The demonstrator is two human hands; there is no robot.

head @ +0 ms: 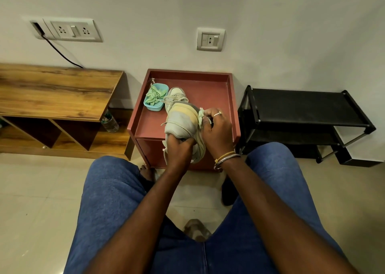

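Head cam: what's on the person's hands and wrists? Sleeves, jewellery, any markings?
No sleeves in view. Right hand: a silver ring on one finger, and at the wrist a silver bangle beside a thin yellow thread band. Left hand: nothing worn that shows. No markings visible on either.

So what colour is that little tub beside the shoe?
The tub is light blue, with pale green pieces inside; the head view shows it best.

A worn grey-and-yellow sneaker (183,119) tilts above the red table (208,90), a pale-green wipe (201,115) against its sole edge.
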